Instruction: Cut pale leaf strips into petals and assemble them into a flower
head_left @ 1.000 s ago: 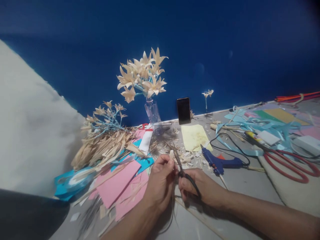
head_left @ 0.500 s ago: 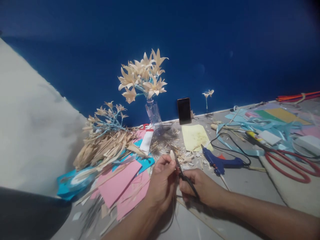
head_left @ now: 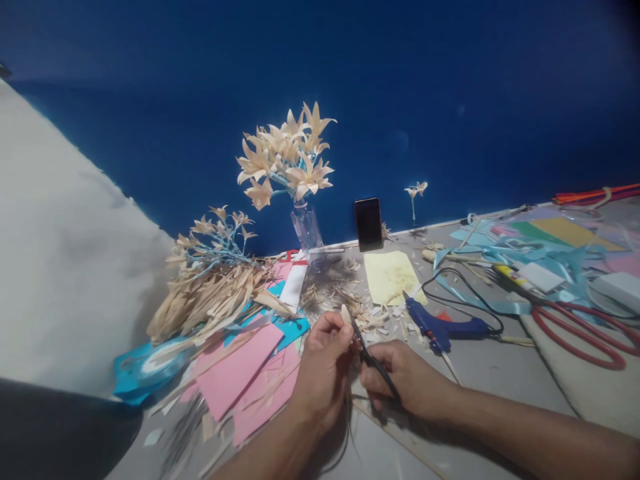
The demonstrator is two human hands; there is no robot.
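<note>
Between the thumb and fingers of my left hand [head_left: 324, 363] is a small pale petal-shaped piece [head_left: 345, 315], its rounded tip pointing up. My right hand [head_left: 395, 375] is closed around the handles of black scissors [head_left: 379, 369]. The scissor blades lean up and left, right alongside the pale piece; I cannot tell whether they touch it. Just beyond my hands lie dry scraps [head_left: 367, 315] and a yellow sheet of paper [head_left: 393, 277]. To the right of my right hand rests a blue glue gun [head_left: 443, 325].
A clear bottle [head_left: 307, 230] holds pale handmade flowers [head_left: 285, 152]. Dried husks [head_left: 200, 303] and pink paper [head_left: 240, 367] lie left. A phone [head_left: 368, 225] leans on the blue wall. Red-handled scissors [head_left: 583, 333] and light-blue ribbon [head_left: 545, 257] are at right.
The view has shifted very slightly, so things sit a little lower. Both hands keep nearly the same pose, with the scissors still beside the pale piece.
</note>
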